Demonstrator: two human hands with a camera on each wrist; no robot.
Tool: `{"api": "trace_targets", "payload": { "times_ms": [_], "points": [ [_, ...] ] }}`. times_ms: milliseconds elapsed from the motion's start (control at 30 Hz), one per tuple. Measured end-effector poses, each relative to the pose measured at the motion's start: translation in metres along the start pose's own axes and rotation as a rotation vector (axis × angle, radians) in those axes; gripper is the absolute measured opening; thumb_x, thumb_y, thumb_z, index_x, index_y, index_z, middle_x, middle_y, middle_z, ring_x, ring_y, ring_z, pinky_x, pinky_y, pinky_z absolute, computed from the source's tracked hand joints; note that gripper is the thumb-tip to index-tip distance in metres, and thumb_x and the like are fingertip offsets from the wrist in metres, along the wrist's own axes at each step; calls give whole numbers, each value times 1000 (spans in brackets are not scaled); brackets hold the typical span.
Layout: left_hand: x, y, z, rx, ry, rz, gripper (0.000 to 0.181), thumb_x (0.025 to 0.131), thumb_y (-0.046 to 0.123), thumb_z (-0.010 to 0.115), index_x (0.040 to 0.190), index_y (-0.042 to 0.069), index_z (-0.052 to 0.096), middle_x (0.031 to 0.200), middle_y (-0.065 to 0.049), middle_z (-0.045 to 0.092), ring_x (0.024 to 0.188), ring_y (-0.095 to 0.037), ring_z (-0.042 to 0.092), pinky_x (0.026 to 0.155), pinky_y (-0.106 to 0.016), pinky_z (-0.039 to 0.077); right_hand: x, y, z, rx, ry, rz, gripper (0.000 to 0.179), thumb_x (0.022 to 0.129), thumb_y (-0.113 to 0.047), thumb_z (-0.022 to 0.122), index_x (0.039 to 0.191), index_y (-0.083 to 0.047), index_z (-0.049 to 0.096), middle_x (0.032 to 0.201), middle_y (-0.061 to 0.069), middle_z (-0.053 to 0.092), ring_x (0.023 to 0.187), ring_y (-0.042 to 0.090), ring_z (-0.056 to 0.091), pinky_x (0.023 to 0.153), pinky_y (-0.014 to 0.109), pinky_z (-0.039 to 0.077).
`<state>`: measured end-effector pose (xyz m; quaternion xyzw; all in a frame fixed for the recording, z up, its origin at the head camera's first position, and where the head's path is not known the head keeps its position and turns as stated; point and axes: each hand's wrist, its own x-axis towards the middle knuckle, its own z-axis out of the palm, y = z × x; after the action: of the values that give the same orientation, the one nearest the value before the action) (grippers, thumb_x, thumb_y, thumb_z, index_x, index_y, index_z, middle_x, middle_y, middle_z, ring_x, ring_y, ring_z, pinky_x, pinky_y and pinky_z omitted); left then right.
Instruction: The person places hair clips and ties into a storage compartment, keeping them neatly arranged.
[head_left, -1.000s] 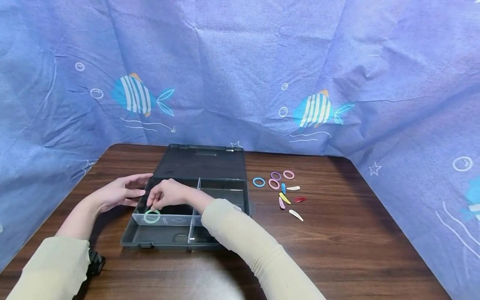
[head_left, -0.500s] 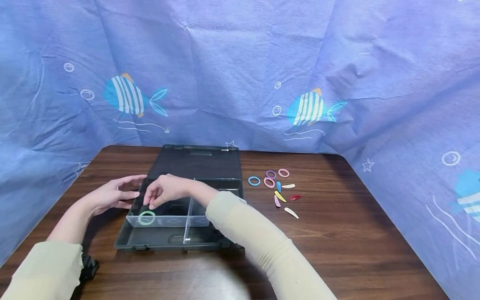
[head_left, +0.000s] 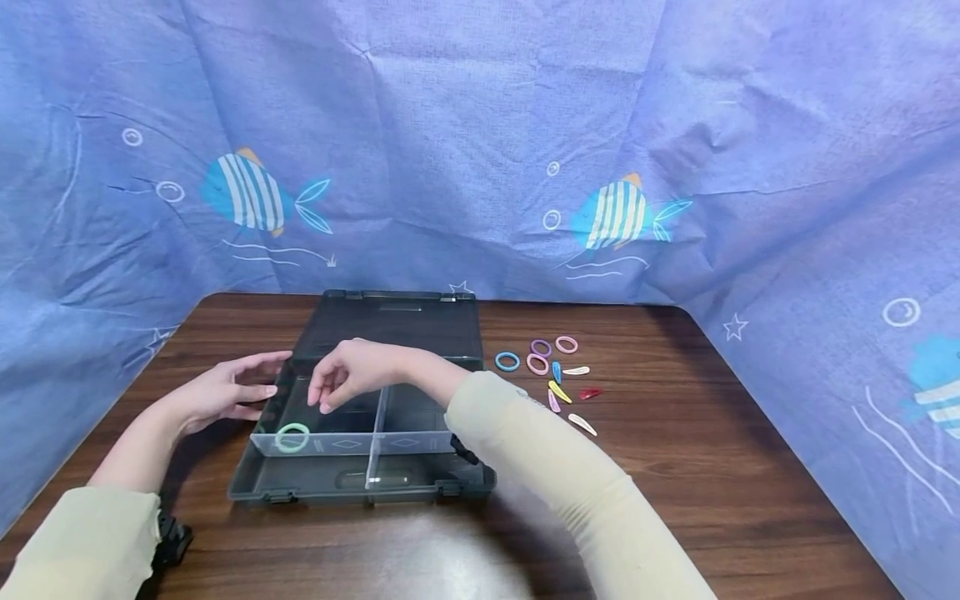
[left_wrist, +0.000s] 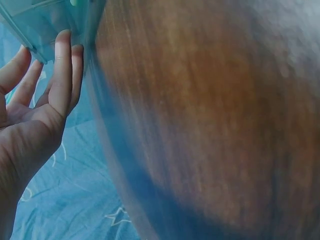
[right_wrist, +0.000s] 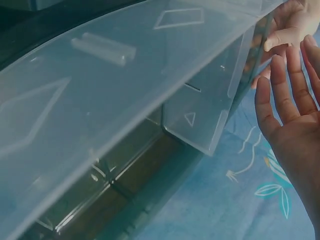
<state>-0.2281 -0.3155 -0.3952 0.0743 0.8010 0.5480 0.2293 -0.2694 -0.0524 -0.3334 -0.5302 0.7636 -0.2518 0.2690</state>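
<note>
a creased blue-violet cloth [head_left: 465, 167] hangs behind the brown wood table [head_left: 675, 467] and along both its sides. printed on it, the left fish [head_left: 247, 192] and the right fish [head_left: 618, 213] have teal bodies, stripes and orange fins, with bubbles [head_left: 170, 192] and wavy white lines [head_left: 260, 246] near them. a third fish [head_left: 937, 375] is cut off at the right edge. a white star [head_left: 735, 327] shows near the table's far right corner.
</note>
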Motion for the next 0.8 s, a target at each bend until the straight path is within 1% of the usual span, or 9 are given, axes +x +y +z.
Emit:
{"api": "trace_targets", "payload": {
  "times_ms": [133,267,367,500,633,800],
  "points": [
    [-2,-1,0,10,0,-2,75,95,20,58,151,5,11,149,-32,14,120,-30,48,86,-46,52,-12,-4,-3,-10,-7,-27,18,87,-16,69,103,-7,70,89,-6,70,83,0,62,77,13,48],
    [-2,-2,-1,13,7,0,75,94,19,58,151,5,12,148,-32,15,118,-28,50,86,-46,52,-25,-5,-8,-14,12,-49,16,87,-17,69,102,-10,70,91,-8,69,84,0,62,79,15,49],
    [-2,-1,0,23,11,3,73,95,19,57,151,5,12,148,-32,15,120,-32,48,86,-46,52,-35,-3,-12,-19,28,-51,16,87,-18,68,102,-12,69,92,-9,69,84,0,61,81,16,49],
    [-1,-1,0,29,10,6,73,95,19,57,152,6,12,149,-32,13,126,-39,41,87,-46,52,-49,1,-16,-20,48,-50,16,87,-19,68,102,-14,69,92,-9,69,85,1,61,79,19,50],
    [1,-1,0,25,7,15,74,95,21,58,152,6,12,150,-31,13,128,-43,36,87,-47,52,-64,6,-18,-7,85,-62,15,87,-18,69,101,-14,69,90,-9,69,85,3,60,77,23,51],
    [1,-2,1,26,7,14,74,95,20,58,151,6,12,150,-31,13,127,-41,38,87,-47,52,-82,11,-17,-21,122,-99,17,86,-17,70,102,-10,70,94,0,69,86,3,59,79,25,52]
  ]
}}
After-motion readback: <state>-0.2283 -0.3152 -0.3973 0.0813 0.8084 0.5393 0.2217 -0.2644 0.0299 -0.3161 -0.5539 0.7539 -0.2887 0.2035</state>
